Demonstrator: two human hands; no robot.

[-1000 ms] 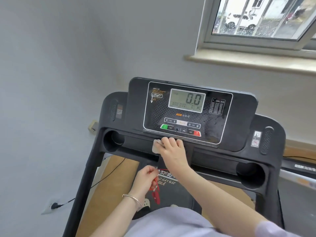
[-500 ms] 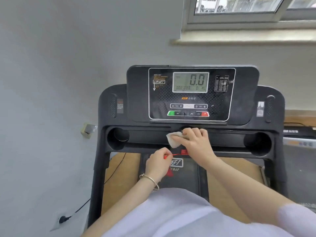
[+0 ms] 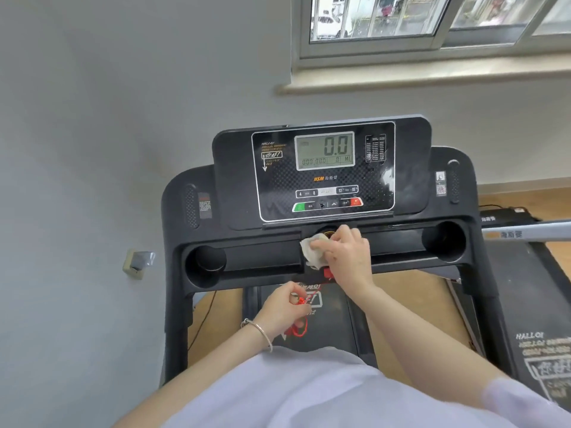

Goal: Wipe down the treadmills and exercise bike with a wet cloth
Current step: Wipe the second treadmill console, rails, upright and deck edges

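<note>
My right hand [image 3: 346, 257] curls round the cloth [image 3: 313, 250] and presses it onto the middle of the treadmill's [image 3: 179, 211] tray [image 3: 262, 257], at 6 o'clock from the panel [image 3: 324, 177], which reads 0.0. The cloth sticks out at 9 o'clock from my fingers. My left hand [image 3: 282, 307], at 7 o'clock from the right, pinches a red cord [image 3: 298, 327]; its loops hang beneath. A second treadmill [image 3: 525, 282] stands at 3 o'clock.

Window [image 3: 432, 23] above sill [image 3: 401, 78]; grey wall box [image 3: 137, 262] low left; cable [image 3: 206, 316] across wood floor [image 3: 509, 199].
</note>
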